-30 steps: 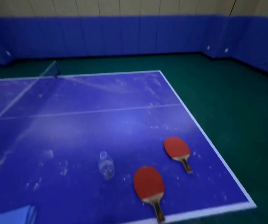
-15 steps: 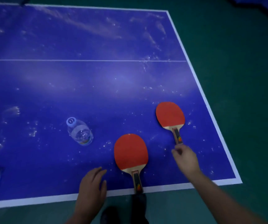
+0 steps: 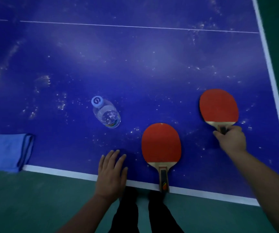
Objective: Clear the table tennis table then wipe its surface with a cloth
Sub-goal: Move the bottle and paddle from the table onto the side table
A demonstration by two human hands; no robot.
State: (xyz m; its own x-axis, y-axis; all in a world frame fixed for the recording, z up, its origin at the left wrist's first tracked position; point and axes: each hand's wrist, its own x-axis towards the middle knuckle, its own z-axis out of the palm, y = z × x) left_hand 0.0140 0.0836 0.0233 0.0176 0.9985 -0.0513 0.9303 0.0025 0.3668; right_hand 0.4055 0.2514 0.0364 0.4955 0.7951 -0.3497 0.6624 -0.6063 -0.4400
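Two red paddles lie on the dusty blue table tennis table. My right hand grips the handle of the right paddle. The near paddle lies with its handle over the table's front edge. My left hand rests flat, fingers straight, on the front edge just left of that paddle. A clear water bottle with a blue cap stands further in, to the left. A folded blue cloth lies at the front left edge.
White dust specks cover the table surface. The table's white side line runs along the right, with green floor beyond it and in front. My dark trouser legs stand below the front edge.
The view tipped down and closer to the table. My right hand closed round the right paddle's handle. My left hand moved onto the front edge. The blue cloth came fully into view.
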